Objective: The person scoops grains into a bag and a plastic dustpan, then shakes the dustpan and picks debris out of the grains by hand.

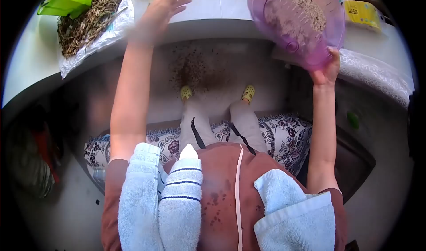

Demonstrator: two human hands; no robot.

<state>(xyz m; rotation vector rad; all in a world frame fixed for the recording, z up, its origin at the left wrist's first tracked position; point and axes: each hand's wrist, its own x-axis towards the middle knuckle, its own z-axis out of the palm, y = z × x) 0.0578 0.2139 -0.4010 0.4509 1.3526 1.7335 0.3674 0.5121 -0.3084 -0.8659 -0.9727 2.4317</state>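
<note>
My right hand (pixel 326 70) grips the near end of a translucent purple plastic basket (pixel 328 33), which has slots in its wall and is tilted. Pale, crumbly material (pixel 295 15) lies inside it. My left hand (pixel 165 7) is raised over the white table's far side, fingers stretched out and holding nothing. Left of that hand, dry brown pods or husks (pixel 95 22) are heaped on a white plastic sheet (pixel 126 18). A bright green bag (pixel 66 1) rests on the heap.
The white table (pixel 204 9) curves across in front of me. A yellow packet (pixel 361 15) lies at right, beside a patterned white cover (pixel 377 73). Dark debris (pixel 191 71) is scattered on the floor near my yellow shoes (pixel 186 92). I sit on a flowered seat (pixel 284 133).
</note>
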